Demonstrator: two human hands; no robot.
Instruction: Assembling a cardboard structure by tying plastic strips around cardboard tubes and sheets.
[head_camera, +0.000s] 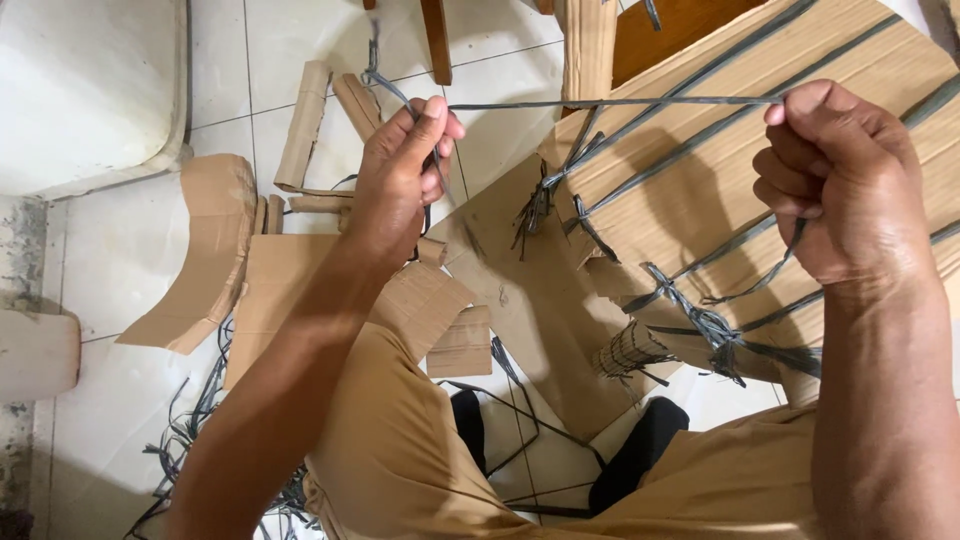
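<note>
Both hands grip one grey plastic strap (610, 102), flat and narrow, pulled taut in a nearly level line between them. Left hand (405, 165) closes thumb and fingers on the strap's left end, where the strip bends and runs up past the fist. Right hand (840, 180) is a closed fist on the right end, and a loose tail of strap hangs below it.

Under the strap lies a cardboard bundle (760, 190): brown corrugated sheets, ribbed along their edges, bound by several grey straps crossing it at a slant and knotted into frayed tufts at its lower edge. Left of the bundle, loose cardboard scraps (215, 250), some curved, some rolled into tubes, are scattered on the white tiled floor (120, 290). Below the scraps, cut strap ends tangle on the tiles. Tan trousers (400, 440) and dark footwear show below the bundle. A wooden chair leg (436, 40) stands above the left hand.
</note>
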